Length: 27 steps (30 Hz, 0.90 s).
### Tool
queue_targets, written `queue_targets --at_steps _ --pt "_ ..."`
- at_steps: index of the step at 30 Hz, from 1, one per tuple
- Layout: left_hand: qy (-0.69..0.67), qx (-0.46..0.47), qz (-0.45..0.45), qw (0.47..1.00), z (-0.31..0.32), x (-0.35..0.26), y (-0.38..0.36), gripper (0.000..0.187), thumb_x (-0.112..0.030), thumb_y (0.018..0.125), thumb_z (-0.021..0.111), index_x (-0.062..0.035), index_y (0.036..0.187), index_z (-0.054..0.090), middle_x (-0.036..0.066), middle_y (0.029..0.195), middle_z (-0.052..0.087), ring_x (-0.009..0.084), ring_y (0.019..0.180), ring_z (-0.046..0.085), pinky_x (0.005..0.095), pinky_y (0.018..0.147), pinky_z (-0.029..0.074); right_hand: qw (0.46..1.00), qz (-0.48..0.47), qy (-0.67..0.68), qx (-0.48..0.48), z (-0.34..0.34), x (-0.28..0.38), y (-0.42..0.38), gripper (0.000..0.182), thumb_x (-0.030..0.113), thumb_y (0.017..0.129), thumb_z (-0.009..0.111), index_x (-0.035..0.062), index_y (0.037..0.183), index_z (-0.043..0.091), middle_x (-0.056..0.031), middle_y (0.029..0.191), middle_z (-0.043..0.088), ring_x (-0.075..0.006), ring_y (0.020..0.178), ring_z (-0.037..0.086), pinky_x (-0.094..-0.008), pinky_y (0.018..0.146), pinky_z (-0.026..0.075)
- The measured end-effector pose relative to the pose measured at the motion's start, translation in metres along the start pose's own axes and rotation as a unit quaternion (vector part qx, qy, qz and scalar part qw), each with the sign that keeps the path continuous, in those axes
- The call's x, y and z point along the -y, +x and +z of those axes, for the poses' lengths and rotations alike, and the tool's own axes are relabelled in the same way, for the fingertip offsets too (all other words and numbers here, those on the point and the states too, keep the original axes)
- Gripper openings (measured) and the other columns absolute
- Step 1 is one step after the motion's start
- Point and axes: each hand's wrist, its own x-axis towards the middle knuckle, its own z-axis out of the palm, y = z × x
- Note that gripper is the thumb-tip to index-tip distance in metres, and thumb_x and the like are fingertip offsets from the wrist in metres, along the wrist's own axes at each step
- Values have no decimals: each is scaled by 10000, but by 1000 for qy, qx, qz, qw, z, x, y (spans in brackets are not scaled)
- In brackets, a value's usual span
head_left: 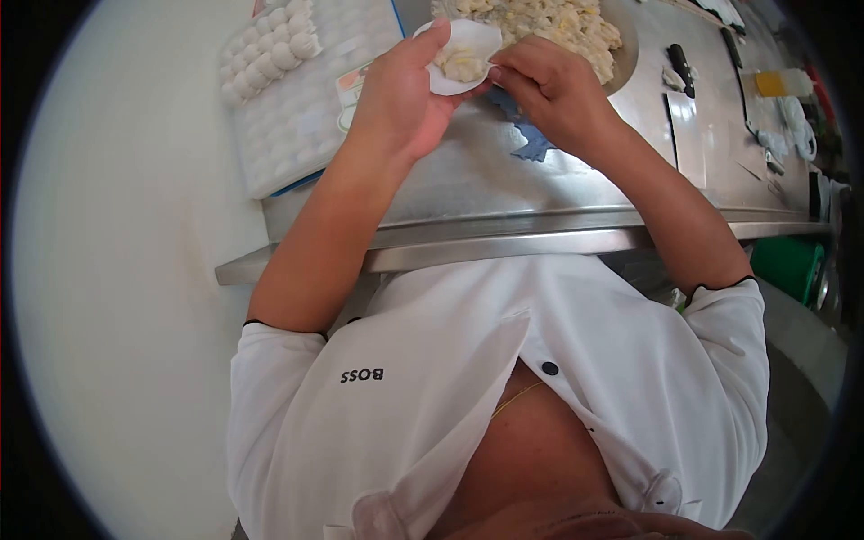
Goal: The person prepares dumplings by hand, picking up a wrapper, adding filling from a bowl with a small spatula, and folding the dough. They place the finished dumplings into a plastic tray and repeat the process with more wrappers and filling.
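A round white dumpling wrapper (486, 34) with a lump of pale filling (460, 65) on it rests in my left hand (402, 94), whose thumb and fingers curl round it. My right hand (560, 88) pinches the wrapper's right edge between thumb and fingertips. Just beyond both hands sits a wide metal bowl (632, 47) heaped with pale, chunky filling (567, 31). To the left of my left hand, folded white dumplings (272, 54) stand in close rows on a white dimpled tray (292, 139).
A blue cloth (533, 144) lies under my right wrist on the steel table (450, 184). Farther right are a broad-bladed knife (688, 135) with a black handle, another long knife, and a bottle of yellow liquid (783, 84). A white wall (117, 270) borders the left side.
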Motion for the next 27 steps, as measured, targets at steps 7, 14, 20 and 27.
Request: queue_targets --at_steps 7,14,20,27 --pt "79 -11 15 997 -6 6 1 349 -255 984 535 37 1174 544 141 1118 623 249 1008 613 408 832 528 965 196 169 -39 1 -3 2 222 214 886 636 4 949 668 -104 763 646 -198 674 610 -334 617 472" --pt "158 55 14 986 -3 1 0 335 -238 951 605 27 1154 571 101 1075 649 190 932 632 361 821 534 956 216 197 9 -3 -5 4 225 213 885 623 2 940 677 -91 695 630 -169 632 595 -320 618 474" --pt "352 35 67 933 -7 11 -1 296 -176 923 641 35 1127 604 81 1006 674 150 900 653 270 748 532 987 114 115 23 3 -13 -2 234 222 893 599 11 967 669 -108 763 645 -180 667 611 -330 646 480" --pt "291 15 34 956 -11 11 2 290 -166 924 631 46 1120 603 99 994 677 183 846 675 265 707 531 953 224 198 50 -4 -2 3 208 198 889 615 7 959 661 -113 750 633 -183 691 606 -331 667 478"
